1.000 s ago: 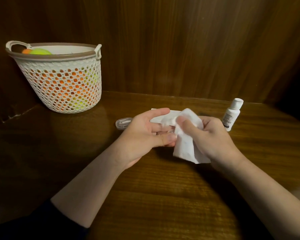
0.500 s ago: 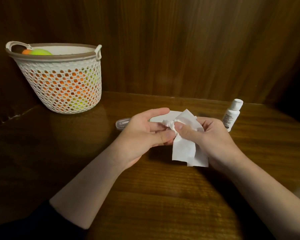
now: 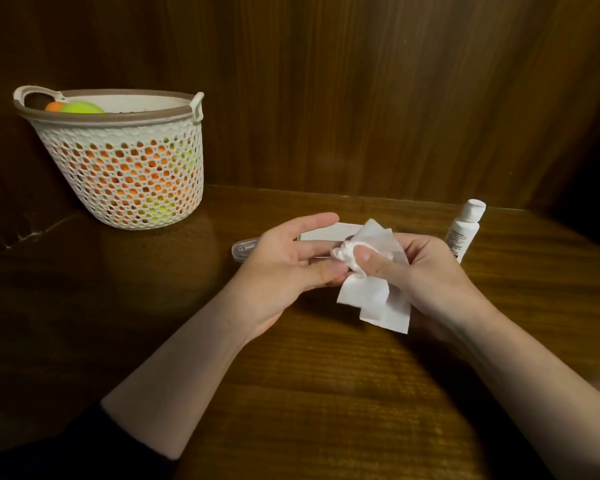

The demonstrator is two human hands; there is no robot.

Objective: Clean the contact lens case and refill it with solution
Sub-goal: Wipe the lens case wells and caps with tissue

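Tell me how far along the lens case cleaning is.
Wiping is in hand: the right hand pinches a bunched white tissue against something held in the left hand, presumably the case, mostly hidden. A clear lid-like piece lies on the table behind the left hand. Refilling is left: the solution bottle stands capped and untouched.

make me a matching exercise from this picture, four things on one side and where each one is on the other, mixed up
Things:
1. basket
2. bottle
3. tissue
4. clear case

Places:
A. pinched in the right hand
B. far left of the table, with balls inside
C. upright at the right, beyond the right hand
D. flat on the table, just behind the left hand

Pairs: 1-B, 2-C, 3-A, 4-D
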